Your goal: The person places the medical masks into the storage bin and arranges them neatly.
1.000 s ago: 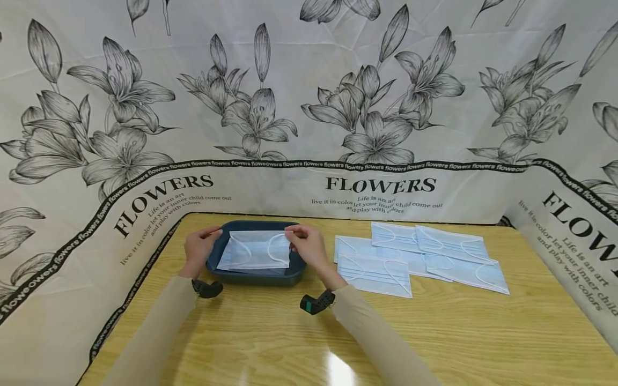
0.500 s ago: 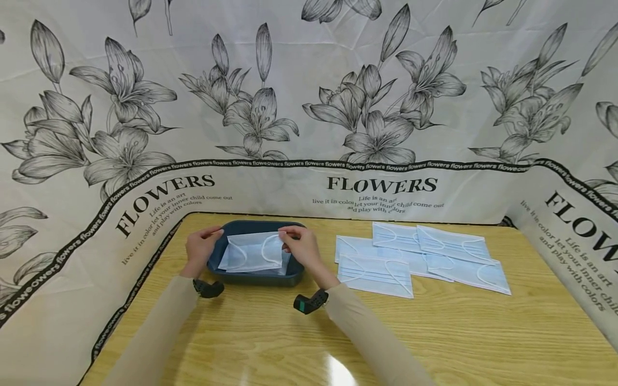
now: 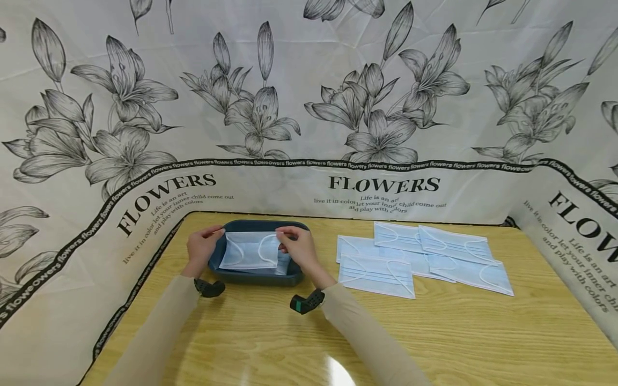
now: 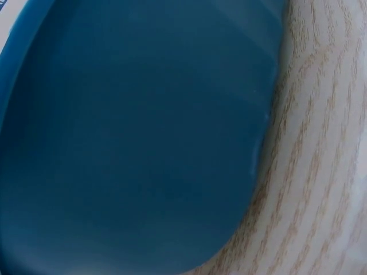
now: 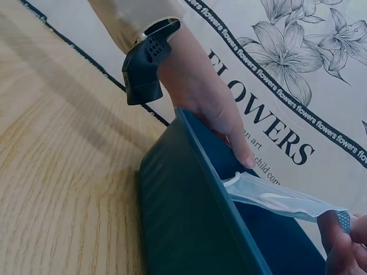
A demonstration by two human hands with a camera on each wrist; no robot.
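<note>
My right hand [image 3: 299,252] pinches the right edge of a light-blue disposable face mask [image 3: 248,249] with white ear loops. The mask hangs over a dark blue plastic tub [image 3: 256,280], its left end close to my left fingers. Beneath it, another mask [image 3: 285,264] shows inside the tub. My left hand [image 3: 199,252] grips the tub's left end at the rim; its thumb is hard to make out. In the right wrist view the mask [image 5: 275,197] stretches across the tub [image 5: 183,200]. Only tub wall [image 4: 137,137] and table fill the left wrist view.
Several more face masks [image 3: 376,276] lie overlapping on the wooden table [image 3: 458,332], right of the tub. A white flower-printed cloth [image 3: 270,198] rises behind the table and along its sides. Both wrists wear black camera mounts [image 3: 210,288].
My right hand has moved a little left with the mask, bringing the mask's left edge nearer my left fingers. The mask below shows more on the right. My left hand stays at the tub's rim.
</note>
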